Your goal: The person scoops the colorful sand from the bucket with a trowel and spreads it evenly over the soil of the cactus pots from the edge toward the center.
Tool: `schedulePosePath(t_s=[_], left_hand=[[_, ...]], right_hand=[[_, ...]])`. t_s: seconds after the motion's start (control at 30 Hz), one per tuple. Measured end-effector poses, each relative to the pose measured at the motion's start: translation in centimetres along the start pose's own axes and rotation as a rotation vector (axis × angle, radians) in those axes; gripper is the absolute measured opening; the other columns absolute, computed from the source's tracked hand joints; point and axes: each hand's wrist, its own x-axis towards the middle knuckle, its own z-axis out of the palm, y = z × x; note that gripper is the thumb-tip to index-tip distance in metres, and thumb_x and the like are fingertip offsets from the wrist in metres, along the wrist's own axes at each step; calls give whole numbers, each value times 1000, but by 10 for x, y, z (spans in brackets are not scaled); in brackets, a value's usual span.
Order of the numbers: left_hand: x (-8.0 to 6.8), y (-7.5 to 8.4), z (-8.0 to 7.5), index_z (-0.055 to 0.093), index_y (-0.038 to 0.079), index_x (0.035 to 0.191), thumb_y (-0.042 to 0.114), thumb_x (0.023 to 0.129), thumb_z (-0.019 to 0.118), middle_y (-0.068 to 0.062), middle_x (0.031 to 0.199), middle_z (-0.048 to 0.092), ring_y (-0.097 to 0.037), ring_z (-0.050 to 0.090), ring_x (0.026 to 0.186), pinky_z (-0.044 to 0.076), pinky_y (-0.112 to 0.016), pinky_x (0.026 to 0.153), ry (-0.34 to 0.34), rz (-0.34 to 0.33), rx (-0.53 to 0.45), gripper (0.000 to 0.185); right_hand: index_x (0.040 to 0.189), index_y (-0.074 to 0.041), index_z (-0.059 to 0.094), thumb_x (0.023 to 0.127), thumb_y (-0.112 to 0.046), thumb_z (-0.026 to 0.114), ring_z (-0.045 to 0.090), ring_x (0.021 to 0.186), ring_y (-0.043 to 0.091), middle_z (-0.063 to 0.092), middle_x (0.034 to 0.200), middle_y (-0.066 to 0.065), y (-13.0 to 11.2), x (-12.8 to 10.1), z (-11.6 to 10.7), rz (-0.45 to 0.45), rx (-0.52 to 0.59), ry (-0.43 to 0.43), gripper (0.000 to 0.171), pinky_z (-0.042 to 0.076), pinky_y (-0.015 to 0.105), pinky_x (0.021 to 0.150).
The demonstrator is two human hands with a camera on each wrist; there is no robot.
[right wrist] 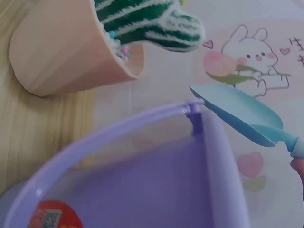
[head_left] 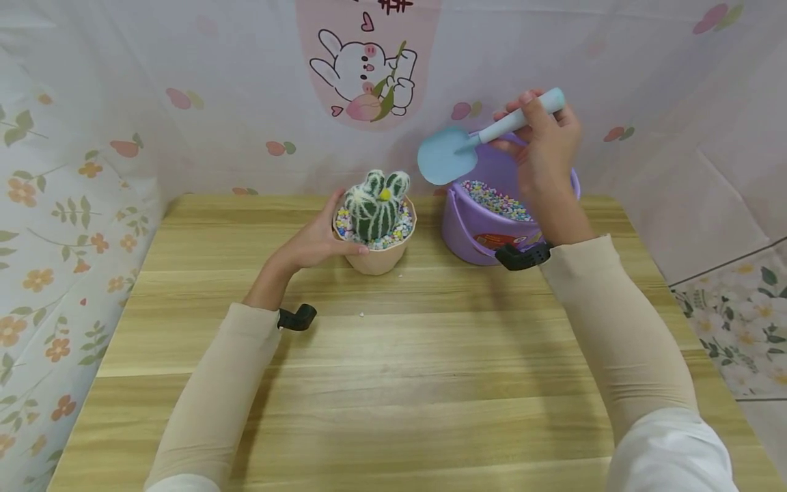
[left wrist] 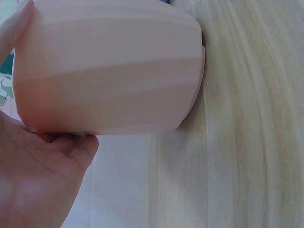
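Head view: left hand [head_left: 320, 239] cups the cactus pot [head_left: 376, 253] on the tabletop [head_left: 393, 355]; right hand [head_left: 544, 147] grips an empty scoop [head_left: 447, 156] above the pebble bucket [head_left: 473, 236]. A tilted scoop could scatter pebbles.

A: Left wrist view, what do I log?

B: I see the pink pot [left wrist: 109, 66] filling most of the frame, its base resting on the pale wooden table [left wrist: 247, 142].

A: Contact?

B: The left hand [left wrist: 38, 180] touches the pot's side; the thumb lies under its rim end, one fingertip at the top left corner. Contents not visible from here.
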Motion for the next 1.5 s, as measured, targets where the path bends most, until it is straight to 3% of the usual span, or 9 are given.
schedulePosePath(t_s=[0.17, 0.4, 0.67, 0.77, 0.87, 1.0, 1.1, 1.33, 1.5], left_hand=[[3, 0, -5, -4, 20, 156, 18, 80, 80, -10, 153, 27, -26, 35, 136, 26, -46, 115, -54, 8, -59, 114], [7, 2, -12, -8, 21, 157, 10, 81, 77, -6, 162, 6, -25, 22, 144, 21, -46, 117, -99, -10, -73, 114], [0, 3, -4, 6, 21, 156, 17, 80, 80, -7, 154, 28, -23, 34, 139, 28, -46, 115, -11, 62, -48, 106], [-2, 3, 3, 7, 17, 155, 20, 76, 84, -7, 152, 30, -22, 33, 139, 26, -46, 116, 36, 86, -14, 110], [-8, 15, 8, 5, 14, 155, 19, 75, 85, -10, 153, 28, -25, 32, 139, 25, -48, 116, 60, 60, 13, 114], [-6, 16, 9, 4, 12, 155, 13, 75, 85, -14, 153, 29, -29, 33, 138, 25, -48, 115, 56, 64, 23, 114], [2, 2, 7, 5, 17, 155, 13, 74, 86, -10, 152, 31, -27, 35, 137, 24, -47, 116, 50, 100, 17, 115], [4, -1, 2, 3, 25, 156, 20, 75, 85, -5, 156, 27, -23, 31, 140, 22, -46, 117, 31, 95, 19, 115], [8, -1, -1, 4, 26, 155, 17, 77, 84, -4, 157, 24, -22, 29, 141, 21, -45, 118, 11, 125, -16, 113]], right_hand=[[97, 2, 58, 86, -5, 73, 70, 79, 36, 66, 87, 18, -11, 9, -7, 19, 10, 26, 19, 57, 49, 60], [101, -1, 59, 88, -7, 71, 71, 79, 36, 68, 87, 18, -30, 20, -20, 35, 20, 106, 18, 56, 49, 55], [104, -4, 61, 88, -9, 72, 71, 87, 37, 68, 93, 17, -49, 27, -37, 52, 30, 173, 20, 56, 53, 61], [104, -4, 61, 87, -8, 72, 71, 84, 38, 67, 92, 17, -54, 28, -42, 48, 33, 171, 20, 56, 53, 59], [102, -3, 61, 87, -7, 72, 71, 81, 37, 67, 90, 17, -57, 29, -45, 51, 27, 163, 19, 56, 53, 58], [101, -3, 61, 86, -7, 73, 71, 79, 37, 67, 89, 17, -57, 30, -49, 53, 6, 153, 19, 56, 52, 57], [101, -4, 62, 85, -6, 74, 71, 81, 36, 66, 90, 16, -56, 32, -52, 61, -13, 157, 21, 57, 52, 58], [107, -9, 64, 84, -7, 76, 70, 94, 35, 67, 98, 14, -53, 38, -61, 139, -78, 164, 27, 58, 49, 59], [107, -10, 64, 83, -6, 76, 71, 85, 32, 67, 97, 13, -45, 41, -66, 169, -108, 164, 27, 57, 44, 52]])
